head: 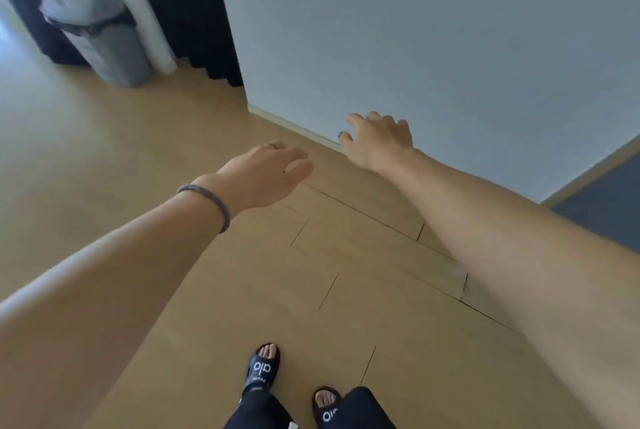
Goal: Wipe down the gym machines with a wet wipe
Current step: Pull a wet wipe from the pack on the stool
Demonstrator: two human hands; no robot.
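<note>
Both my arms stretch forward over a wooden floor (104, 158). My left hand (266, 172) is held out with relaxed fingers and holds nothing; a dark bracelet circles its wrist. My right hand (377, 141) hangs in front of the pale wall (433, 48), fingers loosely spread, empty. No wet wipe and no gym machine is in view.
A grey lidded bin (100, 34) stands at the far left beside a white post and dark curtains (187, 9). The pale wall runs along the right with a skirting board. My feet in dark slides (263, 369) stand at the bottom.
</note>
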